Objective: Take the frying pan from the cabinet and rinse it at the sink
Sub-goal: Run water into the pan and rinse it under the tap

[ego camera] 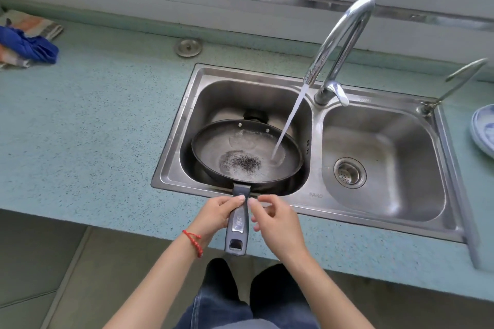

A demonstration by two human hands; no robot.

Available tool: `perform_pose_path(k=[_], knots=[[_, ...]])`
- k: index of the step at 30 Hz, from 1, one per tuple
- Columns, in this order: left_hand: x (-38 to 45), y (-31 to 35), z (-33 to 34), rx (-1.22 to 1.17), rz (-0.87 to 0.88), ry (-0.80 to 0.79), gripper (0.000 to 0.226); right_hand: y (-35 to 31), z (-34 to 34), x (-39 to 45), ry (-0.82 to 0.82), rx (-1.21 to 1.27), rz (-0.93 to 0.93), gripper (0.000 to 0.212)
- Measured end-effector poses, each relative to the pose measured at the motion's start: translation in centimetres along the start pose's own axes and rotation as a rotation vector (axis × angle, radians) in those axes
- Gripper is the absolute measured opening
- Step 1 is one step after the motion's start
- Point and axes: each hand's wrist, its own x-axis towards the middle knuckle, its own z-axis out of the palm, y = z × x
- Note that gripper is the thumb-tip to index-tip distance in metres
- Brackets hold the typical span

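A dark frying pan [246, 152] sits in the left basin of the steel double sink [315, 195], its grey handle [238, 222] pointing toward me over the front rim. Water runs from the curved chrome faucet [344, 32] into the right side of the pan, and a patch of dark specks lies in its middle. My left hand [217, 214] grips the handle from the left, thumb on top. My right hand [275, 219] is beside the handle on the right, fingers loosely curled, with fingertips close to it; I cannot tell whether they touch.
A blue cloth [29, 44] lies on folded towels at the far left of the speckled blue counter [93, 120]. A round metal cap [188, 47] sits behind the sink. Blue-and-white plates [485, 131] stack at the right edge. The right basin has a drain strainer [349, 172].
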Motion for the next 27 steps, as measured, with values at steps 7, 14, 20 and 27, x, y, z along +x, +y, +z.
perform_pose_path(k=[7,14,20,27], knots=[[1.7,-0.2,0.1,-0.143,-0.047,-0.044,0.020,-1.9,2.7,-0.6,-0.086,-0.071,0.103,0.028],[1.8,-1.3,0.4,-0.215,0.006,0.008,0.017,-1.7,3.2,-0.8,-0.095,0.166,0.148,0.013],[0.2,-1.1,1.0,-0.209,0.062,0.028,0.051,-2.0,2.6,-2.7,-0.096,0.199,0.114,0.013],[-2.3,-1.7,1.1,-0.252,0.142,0.018,0.028,-1.1,3.1,-5.4,-0.055,0.189,0.022,0.013]])
